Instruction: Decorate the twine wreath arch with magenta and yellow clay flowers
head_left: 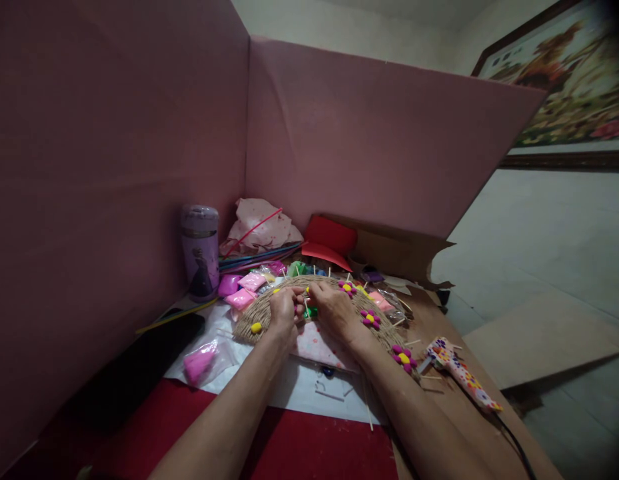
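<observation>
A fan-shaped, twine-wrapped piece [246, 321] with thin sticks along its curved edge lies under both hands. Magenta clay flowers with yellow centres, such as this clay flower [370, 319], decorate its right side. On its left sits a plain yellow clay disc [256, 328]. My left hand [285, 312] is closed over the middle of the fan, with a small magenta bit of clay [296, 308] at its fingers. My right hand [333, 310] has its fingers pressed together beside a yellow clay dot [308, 291]; whether they hold anything is hidden.
Packets of coloured clay [240, 298] lie behind the fan, and a pink packet [199, 363] lies front left. A purple tumbler [200, 253] stands at the back left. A flower-patterned glue gun [462, 373] with a cord rests right. Pink panels [349, 133] wall the table.
</observation>
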### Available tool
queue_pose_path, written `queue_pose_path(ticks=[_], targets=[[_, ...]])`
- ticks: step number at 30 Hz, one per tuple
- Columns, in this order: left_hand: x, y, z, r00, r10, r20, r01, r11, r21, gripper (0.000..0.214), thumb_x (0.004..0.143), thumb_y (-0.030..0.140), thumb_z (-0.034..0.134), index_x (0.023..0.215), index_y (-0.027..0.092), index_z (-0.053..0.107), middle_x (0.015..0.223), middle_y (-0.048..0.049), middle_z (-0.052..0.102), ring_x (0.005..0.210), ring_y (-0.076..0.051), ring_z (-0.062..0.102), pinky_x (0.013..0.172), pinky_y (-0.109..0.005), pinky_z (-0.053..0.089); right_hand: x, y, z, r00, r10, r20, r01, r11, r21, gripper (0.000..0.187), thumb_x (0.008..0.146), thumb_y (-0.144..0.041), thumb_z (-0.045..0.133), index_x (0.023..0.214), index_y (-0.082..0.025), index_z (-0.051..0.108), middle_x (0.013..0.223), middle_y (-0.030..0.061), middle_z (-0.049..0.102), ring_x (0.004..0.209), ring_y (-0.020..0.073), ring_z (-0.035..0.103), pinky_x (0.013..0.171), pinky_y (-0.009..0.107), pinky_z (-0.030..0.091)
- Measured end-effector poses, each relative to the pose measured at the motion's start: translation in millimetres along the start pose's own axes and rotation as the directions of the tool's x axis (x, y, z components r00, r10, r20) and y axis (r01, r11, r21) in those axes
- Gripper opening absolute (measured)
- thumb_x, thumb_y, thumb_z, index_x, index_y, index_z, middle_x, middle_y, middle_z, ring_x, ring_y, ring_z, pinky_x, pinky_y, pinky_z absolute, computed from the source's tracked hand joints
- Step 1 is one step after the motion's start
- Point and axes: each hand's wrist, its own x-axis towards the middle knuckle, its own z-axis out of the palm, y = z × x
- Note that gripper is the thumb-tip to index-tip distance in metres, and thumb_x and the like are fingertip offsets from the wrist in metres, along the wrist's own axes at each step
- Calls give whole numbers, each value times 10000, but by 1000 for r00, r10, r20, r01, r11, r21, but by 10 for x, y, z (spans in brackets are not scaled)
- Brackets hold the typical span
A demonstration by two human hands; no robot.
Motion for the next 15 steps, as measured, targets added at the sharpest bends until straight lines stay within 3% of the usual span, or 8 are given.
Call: queue_pose_path(ticks=[8, 15], targets=[[16, -8, -7, 1000, 4, 15, -4, 1000, 7, 114, 577, 147, 497, 690, 153, 508, 467, 56, 442, 296, -27, 292, 326, -158, 122, -17, 113, 8, 998, 24, -62, -12, 983, 186, 219, 765, -27, 468, 918, -166, 538, 901, 61, 616, 772, 161, 543, 626, 248, 320], [18, -15, -12, 1000, 19, 21, -19, 1000, 18, 121, 574, 156, 500, 694, 151, 514, 470, 58, 435, 301, -28, 292, 326, -157, 118, 1, 82, 17, 991, 108, -74, -101, 990, 94, 114, 847, -140, 461, 864, -174, 568, 876, 67, 636, 748, 176, 551, 593, 268, 293]])
